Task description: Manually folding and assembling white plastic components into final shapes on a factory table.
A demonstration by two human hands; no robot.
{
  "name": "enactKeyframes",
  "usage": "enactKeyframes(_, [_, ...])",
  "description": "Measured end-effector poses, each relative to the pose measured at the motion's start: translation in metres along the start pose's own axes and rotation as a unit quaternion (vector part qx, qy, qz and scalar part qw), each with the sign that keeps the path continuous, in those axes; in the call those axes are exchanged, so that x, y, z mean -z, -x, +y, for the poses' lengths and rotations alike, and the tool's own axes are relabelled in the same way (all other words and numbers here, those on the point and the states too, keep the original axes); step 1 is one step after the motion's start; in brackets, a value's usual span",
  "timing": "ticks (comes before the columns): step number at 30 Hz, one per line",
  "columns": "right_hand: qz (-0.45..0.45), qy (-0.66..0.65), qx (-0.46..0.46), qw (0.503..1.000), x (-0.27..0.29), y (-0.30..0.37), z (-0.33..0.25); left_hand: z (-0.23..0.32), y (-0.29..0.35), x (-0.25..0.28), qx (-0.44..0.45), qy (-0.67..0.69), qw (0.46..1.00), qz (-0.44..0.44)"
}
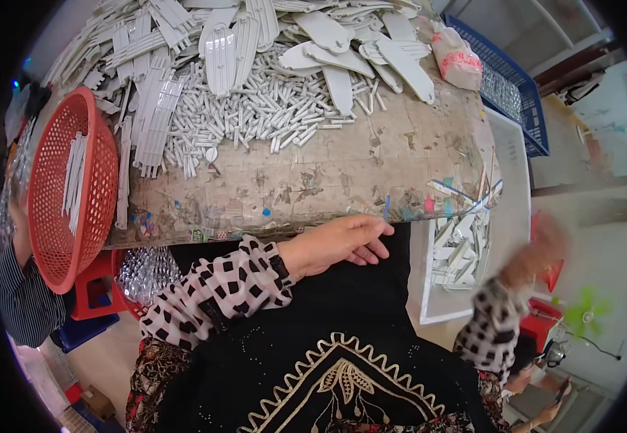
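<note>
My left hand [339, 244] rests at the table's near edge, its fingers loosely bent and apart, with nothing visible in them. My right hand [541, 249] is out to the right, smeared by motion, beside a white bin [425, 292] that holds white plastic pieces [461, 249]. Whether that hand holds anything cannot be made out. Beyond my hands, a heap of short white plastic pegs [256, 108] lies on the worn, brown-covered table [313, 180]. Behind the pegs are piled flat white plastic panels [331, 32], some rounded, some slotted.
A red perforated basket [101, 173] with white strips stands at the left edge. A blue crate [537, 115] sits at the far right. Clear shiny pieces [147, 274] fill a container below the table. Another person's striped sleeve [28, 303] shows left; a small green fan [588, 316] stands right.
</note>
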State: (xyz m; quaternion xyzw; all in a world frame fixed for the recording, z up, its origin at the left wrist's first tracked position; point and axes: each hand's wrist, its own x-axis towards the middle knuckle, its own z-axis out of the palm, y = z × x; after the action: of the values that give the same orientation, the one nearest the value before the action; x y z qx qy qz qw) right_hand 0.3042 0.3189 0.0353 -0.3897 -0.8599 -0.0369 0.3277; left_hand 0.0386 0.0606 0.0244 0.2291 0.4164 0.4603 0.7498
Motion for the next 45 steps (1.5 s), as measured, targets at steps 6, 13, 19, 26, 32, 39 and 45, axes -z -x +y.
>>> enactKeyframes(6, [0.004,0.032,0.030,0.999,0.078,-0.016,-0.095,-0.004,0.036,0.016,-0.057,-0.014,0.998,0.010])
enactKeyframes(13, [-0.019,0.167,-0.040,0.985,0.043,0.049,0.023,0.017,0.123,0.065,-0.182,-0.103,0.958,0.198])
enactKeyframes(19, [-0.134,0.142,-0.019,0.980,0.016,-0.005,-0.023,0.021,0.188,0.143,-0.273,-0.404,0.666,0.564])
enactKeyframes(26, [-0.199,-0.184,0.253,0.929,-0.043,-0.094,-0.293,0.048,0.194,0.190,-0.137,-0.614,0.366,0.686])
enactKeyframes(32, [-0.094,-0.150,0.485,0.857,-0.116,-0.112,-0.405,0.061,0.180,0.203,-0.095,-0.566,0.408,0.710])
enactKeyframes(39, [-0.064,-0.100,0.551,0.826,-0.143,-0.113,-0.411,0.063,0.191,0.192,-0.216,-0.425,0.576,0.664])
enactKeyframes(45, [-0.120,-0.383,0.311,0.861,-0.073,-0.099,-0.361,0.055,0.199,0.142,-0.381,-0.029,0.798,0.467])
